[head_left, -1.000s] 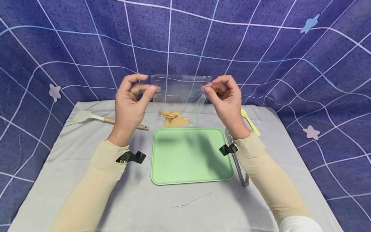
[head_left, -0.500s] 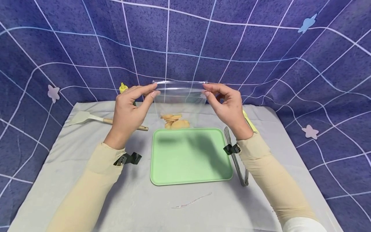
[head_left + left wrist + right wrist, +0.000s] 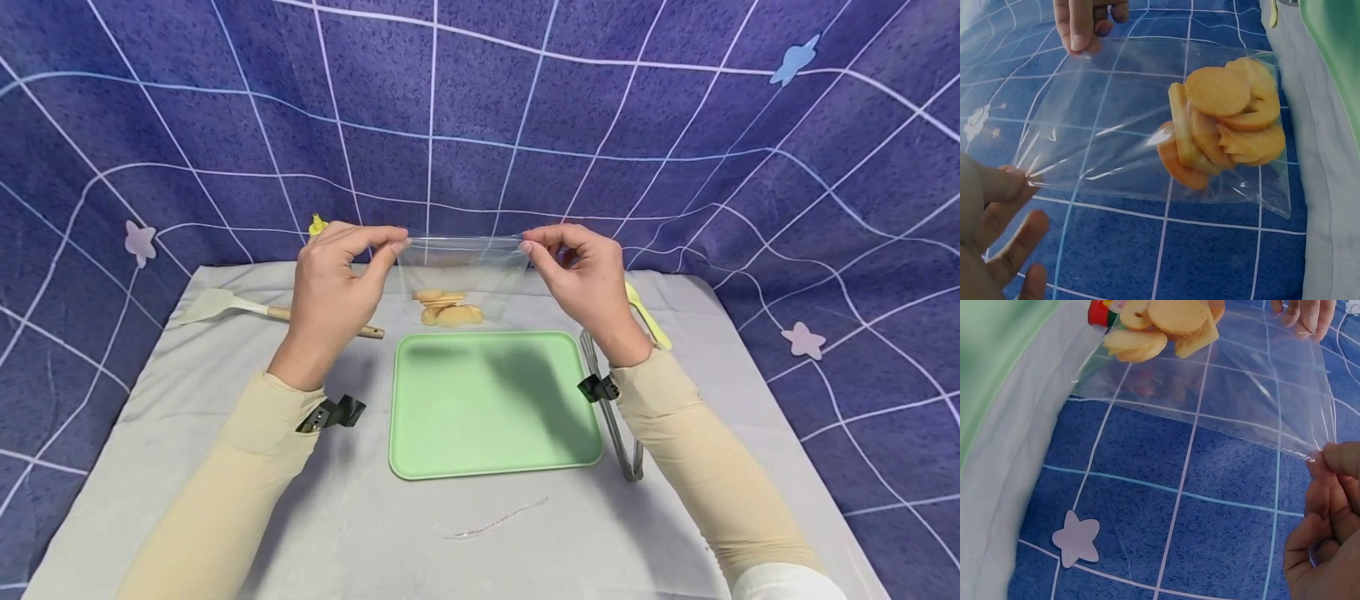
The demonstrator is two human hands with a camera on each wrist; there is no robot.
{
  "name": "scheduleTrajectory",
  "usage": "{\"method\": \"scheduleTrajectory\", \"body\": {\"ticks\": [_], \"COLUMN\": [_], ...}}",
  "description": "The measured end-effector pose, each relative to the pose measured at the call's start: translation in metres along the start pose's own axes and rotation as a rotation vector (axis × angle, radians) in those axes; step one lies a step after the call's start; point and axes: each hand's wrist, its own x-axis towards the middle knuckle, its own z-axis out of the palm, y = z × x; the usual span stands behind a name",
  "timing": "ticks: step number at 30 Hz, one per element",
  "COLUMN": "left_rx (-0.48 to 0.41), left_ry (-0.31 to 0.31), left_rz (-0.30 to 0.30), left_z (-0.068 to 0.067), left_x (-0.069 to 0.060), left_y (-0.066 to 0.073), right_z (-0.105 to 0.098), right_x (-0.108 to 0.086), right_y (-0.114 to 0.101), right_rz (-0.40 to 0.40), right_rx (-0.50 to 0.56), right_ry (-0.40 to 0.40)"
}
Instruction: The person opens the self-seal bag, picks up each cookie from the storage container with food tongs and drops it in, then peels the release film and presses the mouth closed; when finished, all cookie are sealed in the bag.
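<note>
Held up behind the tray is a clear plastic bag [image 3: 468, 267], stretched flat between both hands. My left hand [image 3: 333, 287] pinches its top left corner between thumb and fingertip. At the top right corner, my right hand [image 3: 588, 279] does the same. Several golden cookies [image 3: 452, 313] lie bunched at the bottom of the bag. In the left wrist view the cookies [image 3: 1218, 92] look round, ring-shaped and stick-like. The right wrist view shows the bag [image 3: 1235, 381] taut at the mouth, its rim drawn into a straight line.
A light green tray [image 3: 495, 408] lies in front of the bag, with metal tongs [image 3: 613, 425] along its right side. A spatula [image 3: 213, 302] is at left, a yellow spoon [image 3: 651, 321] at right. Nearer me lies a thin clear strip [image 3: 495, 525]. A yellow bottle tip [image 3: 317, 225] shows behind my left hand.
Both hands have come down slightly and now pinch the bag nearer its top edge. The rim, seen as a wider band before, is now a thin straight line.
</note>
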Motion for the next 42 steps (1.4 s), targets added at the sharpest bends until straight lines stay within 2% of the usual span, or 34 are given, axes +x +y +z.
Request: {"method": "scheduleTrajectory", "body": {"ticks": [5, 8, 13, 15, 17, 21, 25, 30, 35, 39, 42], "left_rx": [0.005, -0.017, -0.073, -0.082, -0.081, -0.055, -0.024, -0.032, -0.043, -0.041, -0.029], "left_ry": [-0.014, -0.039, -0.09, -0.092, -0.078, -0.032, 0.004, 0.012, 0.001, 0.01, 0.017], "left_rz": [-0.009, -0.013, -0.108, -0.144, -0.153, -0.12, -0.081, -0.049, -0.018, -0.008, -0.033], "left_z": [0.001, 0.001, 0.003, 0.003, 0.003, 0.003, 0.002, 0.0, -0.004, -0.012, -0.022], "left_x": [0.001, 0.001, 0.0, -0.001, -0.001, -0.002, -0.005, -0.008, -0.012, -0.02, -0.032], "left_y": [0.002, 0.003, 0.005, 0.006, 0.006, 0.004, 0.002, 0.001, -0.001, -0.003, -0.005], "right_z": [-0.001, -0.001, -0.003, -0.003, -0.004, -0.002, -0.001, 0.004, 0.01, 0.016, 0.022], "right_x": [-0.002, -0.002, 0.0, 0.001, 0.002, 0.002, -0.001, -0.006, -0.011, -0.014, -0.019], "right_y": [0.002, 0.0, -0.017, -0.027, -0.035, -0.039, -0.037, -0.017, -0.002, -0.002, -0.008], "right_rz": [0.003, 0.013, 0.075, 0.083, 0.072, 0.041, 0.014, -0.065, -0.105, -0.105, -0.105], "right_rx": [-0.046, -0.026, 0.107, 0.122, 0.105, 0.07, 0.056, 0.036, 0.047, 0.061, 0.073], "right_ry": [-0.032, -0.051, -0.093, -0.089, -0.071, -0.038, -0.047, -0.083, -0.133, -0.164, -0.196]}}
